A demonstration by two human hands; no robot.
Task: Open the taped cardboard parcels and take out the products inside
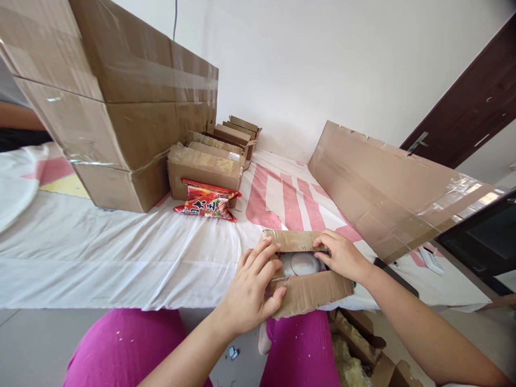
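A small cardboard box (310, 293) lies at the table's front edge with its flaps folded outward. Inside it, a pale round-topped item (305, 264) shows in part; its kind is unclear. My left hand (256, 285) grips the box's left end, fingers over the far side and thumb on the near flap. At the far right corner, my right hand (342, 255) is closed on the far flap (294, 240), fingertips at its inner edge. A red instant noodle packet (207, 201) leans against a box further back on the left.
Several small boxes (205, 166) stand in a row beside tall taped cardboard (133, 107) on the left. A cardboard panel (387, 188) rises on the right. A dark flat device (397, 277) lies by my right forearm. Torn cardboard (358, 344) fills the floor area below.
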